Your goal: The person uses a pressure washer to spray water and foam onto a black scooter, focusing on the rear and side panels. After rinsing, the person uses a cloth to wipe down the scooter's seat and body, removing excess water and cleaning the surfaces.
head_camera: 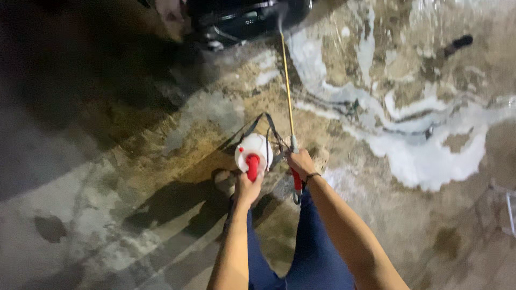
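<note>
My left hand (pixel 248 189) grips the red pump handle (pixel 252 166) on top of a white pressure sprayer tank (pixel 254 149), held above the wet ground. A black strap (pixel 263 124) loops off the tank. My right hand (pixel 301 163) is closed on the red grip of a spray wand. Its thin yellow lance (pixel 287 80) points up and away toward a dark vehicle part (pixel 244 19) at the top of the view. Mist shows at the lance tip. My legs in blue trousers (pixel 312 247) are below.
The concrete floor (pixel 107 215) is wet, with white foam streams (pixel 430 156) across the right side. A small dark object (pixel 457 43) lies at the upper right. A metal frame (pixel 510 209) shows at the right edge. The left side is in shadow.
</note>
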